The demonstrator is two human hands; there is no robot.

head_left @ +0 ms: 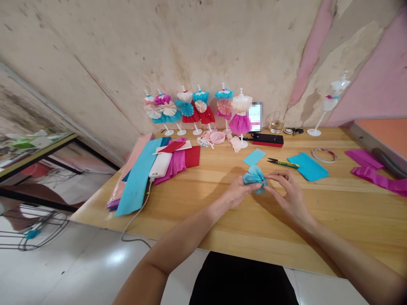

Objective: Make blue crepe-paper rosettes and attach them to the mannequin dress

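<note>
A pleated piece of light blue crepe paper [255,180] is gathered into a small fan at the middle of the wooden table [318,220]. My left hand [237,192] grips its lower left side, and the fingertips of my right hand [288,197] pinch its right side. Just beyond my right hand lie yellow-handled thread snips [282,164]. A small blue paper square [254,157] sits just above the fan, and a larger blue sheet [308,166] lies to the right of the snips.
Several miniature dress forms [197,110] in paper dresses stand along the wall behind a pink dish [217,137]. Stacked paper sheets [136,173] and a white power bank [160,165] lie left, magenta paper strips [378,173] right. A cable [136,222] hangs over the table's front edge.
</note>
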